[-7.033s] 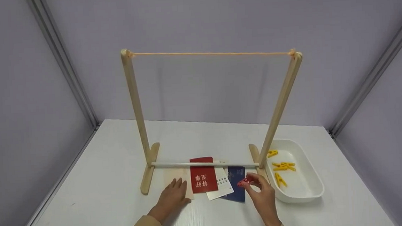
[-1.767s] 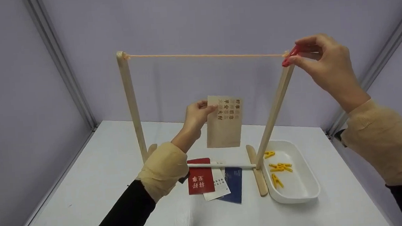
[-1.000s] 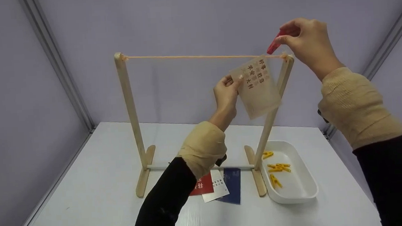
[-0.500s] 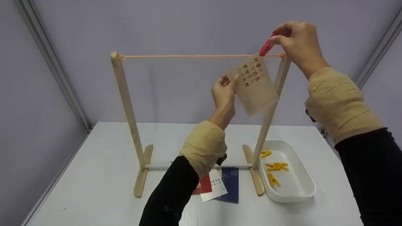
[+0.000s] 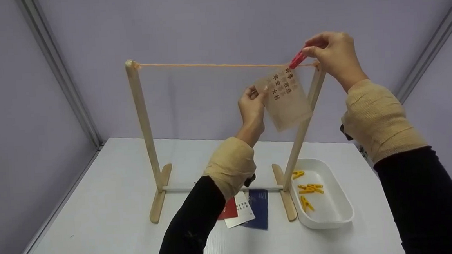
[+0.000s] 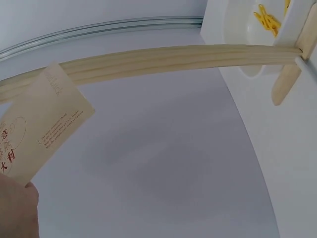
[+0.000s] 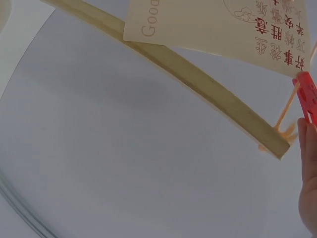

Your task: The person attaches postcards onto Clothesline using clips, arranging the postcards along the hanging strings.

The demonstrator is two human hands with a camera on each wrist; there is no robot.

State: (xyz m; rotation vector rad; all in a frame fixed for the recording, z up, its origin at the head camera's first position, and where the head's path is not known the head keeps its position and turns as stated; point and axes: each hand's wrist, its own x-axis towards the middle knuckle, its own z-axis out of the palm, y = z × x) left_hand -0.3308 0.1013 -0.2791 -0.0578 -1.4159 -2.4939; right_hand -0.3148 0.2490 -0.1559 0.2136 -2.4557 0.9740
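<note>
Cream, red-printed card [image 5: 291,109] tilts at the orange cord [image 5: 210,65], larger characters uppermost, long axis slanting down rightward; left fingers [image 5: 249,91] pinch it, right fingers [image 5: 317,40] grip a red clothespin [image 5: 297,59] at its corner.

Dead ahead of you, a lavender-grey back wall [image 5: 211,22] fills the view, a faint vertical shadow [image 5: 172,102] running down it. Look to your left: a matching side wall [image 5: 5,117], met at the corner by a slanting grooved metal profile [image 5: 59,70]. Over on your right, another side wall [image 5: 450,105], another metal profile [image 5: 431,51]! Below you stretches the white tabletop [image 5: 99,237], soft light glinting off its near part.
</note>
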